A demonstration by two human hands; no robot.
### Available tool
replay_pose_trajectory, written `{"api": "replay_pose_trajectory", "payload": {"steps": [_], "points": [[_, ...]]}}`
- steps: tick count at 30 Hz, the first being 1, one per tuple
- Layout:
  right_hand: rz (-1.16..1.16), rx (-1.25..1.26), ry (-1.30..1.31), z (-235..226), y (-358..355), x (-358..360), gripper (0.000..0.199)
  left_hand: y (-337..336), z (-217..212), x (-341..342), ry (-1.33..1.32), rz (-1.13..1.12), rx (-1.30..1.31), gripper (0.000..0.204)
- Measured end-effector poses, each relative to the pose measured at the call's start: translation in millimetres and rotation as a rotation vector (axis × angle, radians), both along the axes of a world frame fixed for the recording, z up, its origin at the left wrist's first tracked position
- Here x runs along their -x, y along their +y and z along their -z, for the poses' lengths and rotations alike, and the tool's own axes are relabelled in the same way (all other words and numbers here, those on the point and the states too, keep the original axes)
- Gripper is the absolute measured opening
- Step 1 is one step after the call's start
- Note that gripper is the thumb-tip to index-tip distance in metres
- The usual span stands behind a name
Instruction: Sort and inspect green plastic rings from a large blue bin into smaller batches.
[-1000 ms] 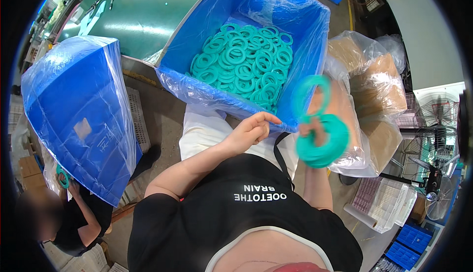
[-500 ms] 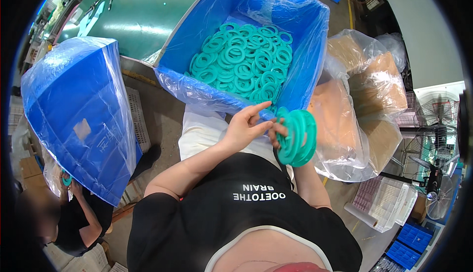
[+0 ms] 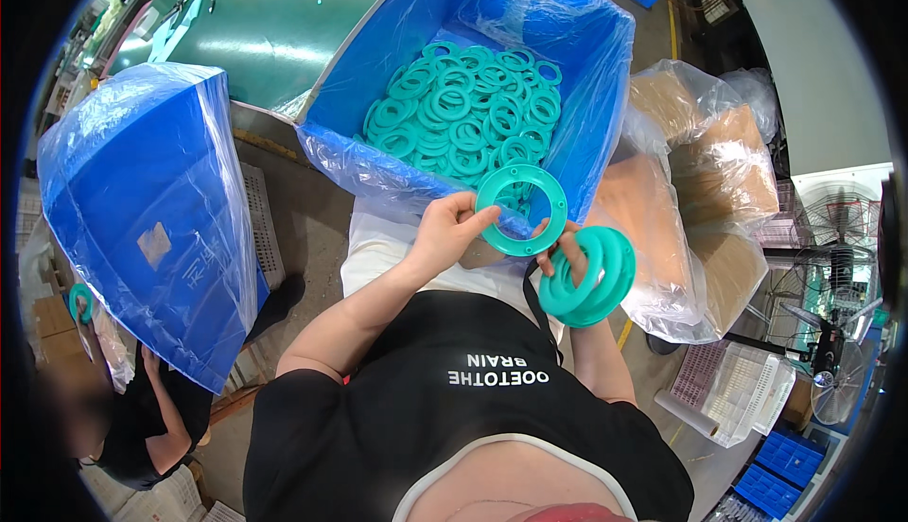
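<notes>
L hand [image 3: 446, 231] now holds one teal ring [image 3: 521, 210] flat, fingers clamped on its rim; 0.5 s ago it was w/ the stack. R hand [image 3: 565, 257] fingers grip the ring stack [image 3: 591, 278], just below the blue bin [image 3: 567, 68].

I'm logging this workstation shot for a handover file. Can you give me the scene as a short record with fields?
left hand: left hand grips the rim of a single flat teal ring, held up face-on
right hand: right hand touches that ring's lower right edge and carries a stack of teal rings
bin ahead: blue plastic-lined bin holding a pile of loose teal rings
left side: second blue bin, wrapped in plastic, tilted
right side: bagged brown cartons
behind: green table
</notes>
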State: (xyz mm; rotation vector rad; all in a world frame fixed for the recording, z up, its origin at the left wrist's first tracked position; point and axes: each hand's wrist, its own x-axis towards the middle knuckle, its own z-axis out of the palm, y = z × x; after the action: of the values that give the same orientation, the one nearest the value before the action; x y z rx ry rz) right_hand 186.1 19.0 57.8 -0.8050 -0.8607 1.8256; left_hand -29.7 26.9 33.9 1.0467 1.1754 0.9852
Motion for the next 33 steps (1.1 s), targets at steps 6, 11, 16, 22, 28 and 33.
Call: {"api": "replay_pose_trajectory", "payload": {"steps": [6, 11, 16, 22, 28, 33], "points": [[0.101, 0.054, -0.604, -7, -1, 5, 0.017, -3, -14, 4, -0.242, 0.184, 0.247, 0.026], [-0.185, -0.101, -0.748, -8, 0, 3, 0.016, 5, -13, 13, -0.273, 0.253, 0.233, 0.031], [-0.1, -0.019, -0.642, -7, -5, 3, 0.017, 6, -21, 20, -0.242, 0.423, 0.209, 0.03], [-0.08, 0.03, -0.677, -14, -2, 2, 0.019, -2, -13, 18, -0.306, 0.49, 0.213, 0.029], [-0.075, -0.02, -0.62, -10, -1, 0, 0.018, -1, -33, 19, -0.463, 0.434, 0.309, 0.029], [-0.079, 0.026, -0.609, 0, -4, -2, 0.017, -2, -1, 10, -0.243, 0.39, 0.057, 0.023]]}}
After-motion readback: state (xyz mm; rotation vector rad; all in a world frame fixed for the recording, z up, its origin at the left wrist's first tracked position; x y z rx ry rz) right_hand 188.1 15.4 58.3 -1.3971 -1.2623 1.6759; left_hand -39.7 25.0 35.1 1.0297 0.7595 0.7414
